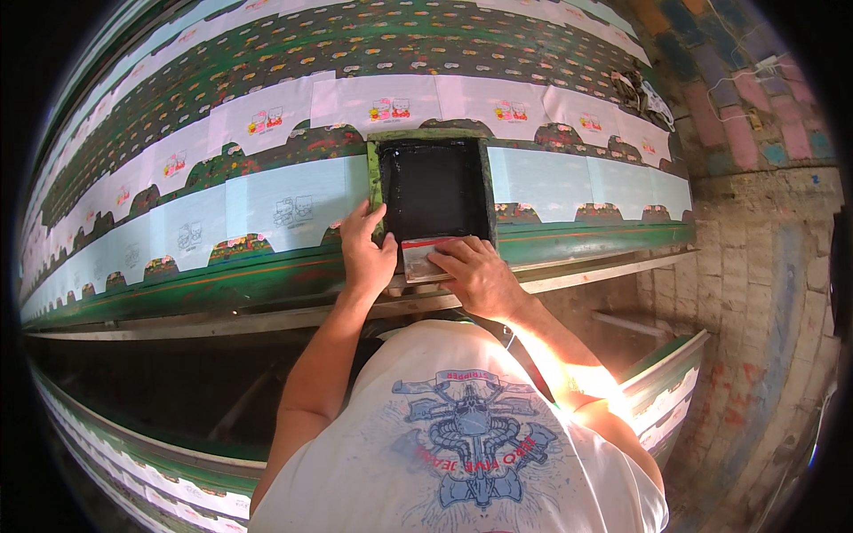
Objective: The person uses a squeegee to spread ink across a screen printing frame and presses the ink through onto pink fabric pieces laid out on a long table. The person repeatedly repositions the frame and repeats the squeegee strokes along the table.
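Observation:
A screen-printing frame with green edges and a dark mesh inside lies over the row of pale blue fabric pieces. Its left side near the front is gripped by my left hand, thumb inside and fingers round the edge. With my right hand I hold a squeegee, a flat block with a red upper edge, at the near end of the frame. Black ink appears to cover the mesh. The fabric under the frame is hidden.
The long green printing table carries rows of pink fabric pieces with cartoon prints. Its near edge has a metal rail. A crumpled cloth lies at the far right end. Another table stands behind me; brick paving lies right.

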The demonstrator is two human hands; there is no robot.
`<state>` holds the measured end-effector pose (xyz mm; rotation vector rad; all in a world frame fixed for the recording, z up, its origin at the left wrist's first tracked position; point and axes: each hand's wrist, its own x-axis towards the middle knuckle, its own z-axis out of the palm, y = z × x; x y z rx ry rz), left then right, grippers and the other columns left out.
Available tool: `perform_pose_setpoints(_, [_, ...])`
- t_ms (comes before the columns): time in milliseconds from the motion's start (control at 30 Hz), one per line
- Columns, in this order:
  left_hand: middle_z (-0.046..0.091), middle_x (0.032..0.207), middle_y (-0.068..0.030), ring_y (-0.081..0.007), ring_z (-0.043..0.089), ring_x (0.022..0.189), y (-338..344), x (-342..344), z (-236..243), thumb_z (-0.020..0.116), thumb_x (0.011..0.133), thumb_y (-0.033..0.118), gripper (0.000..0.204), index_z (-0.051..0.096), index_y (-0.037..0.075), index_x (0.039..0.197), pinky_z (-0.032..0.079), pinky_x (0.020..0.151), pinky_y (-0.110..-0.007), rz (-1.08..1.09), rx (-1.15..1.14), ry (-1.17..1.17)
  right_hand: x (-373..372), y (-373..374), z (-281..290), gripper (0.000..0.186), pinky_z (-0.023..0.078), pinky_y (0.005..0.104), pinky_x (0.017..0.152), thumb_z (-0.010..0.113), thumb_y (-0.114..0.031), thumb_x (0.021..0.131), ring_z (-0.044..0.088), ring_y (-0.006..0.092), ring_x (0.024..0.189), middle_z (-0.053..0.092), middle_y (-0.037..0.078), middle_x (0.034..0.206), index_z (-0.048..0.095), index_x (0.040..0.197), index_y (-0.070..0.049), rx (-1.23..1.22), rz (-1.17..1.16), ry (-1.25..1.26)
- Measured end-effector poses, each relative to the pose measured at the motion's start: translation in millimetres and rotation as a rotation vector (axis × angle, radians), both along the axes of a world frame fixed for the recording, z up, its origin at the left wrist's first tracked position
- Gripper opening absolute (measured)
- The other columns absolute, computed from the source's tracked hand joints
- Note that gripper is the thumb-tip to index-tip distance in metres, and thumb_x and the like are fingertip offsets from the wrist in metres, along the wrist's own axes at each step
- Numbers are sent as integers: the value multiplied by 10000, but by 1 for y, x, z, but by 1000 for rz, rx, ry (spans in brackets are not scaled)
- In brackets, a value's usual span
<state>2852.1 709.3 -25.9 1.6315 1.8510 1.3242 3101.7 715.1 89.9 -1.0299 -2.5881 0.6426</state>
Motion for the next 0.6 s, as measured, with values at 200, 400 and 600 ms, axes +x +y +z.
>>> perform_pose_setpoints(200, [709,1526,-213,-403,644,1444,0,9,-6,776,756,-96,542,832,90,1262,365,1337,-524,43,111,-54,43,-7,-16,504,495,548,1209,876,-184,956,602,431,1442,652,217,1549,753,1426,-51,38,-325,200])
perform_pose_setpoints(400, [718,1523,-235,-389,648,1449,4,27,20,760,750,-129,446,834,85,1134,423,1284,-502,49,93,-141,96,-8,-39,506,455,492,1272,825,-284,1077,577,387,1528,624,229,1617,717,1495,-21,-384,-513,497])
perform_pose_setpoints(600, [718,1508,-261,-382,646,1432,31,124,28,750,766,-140,388,811,49,1100,451,1256,-483,16,178,-147,181,3,-43,444,438,477,1279,816,-110,1035,583,372,1519,647,223,1602,738,1459,-2,-321,-500,572])
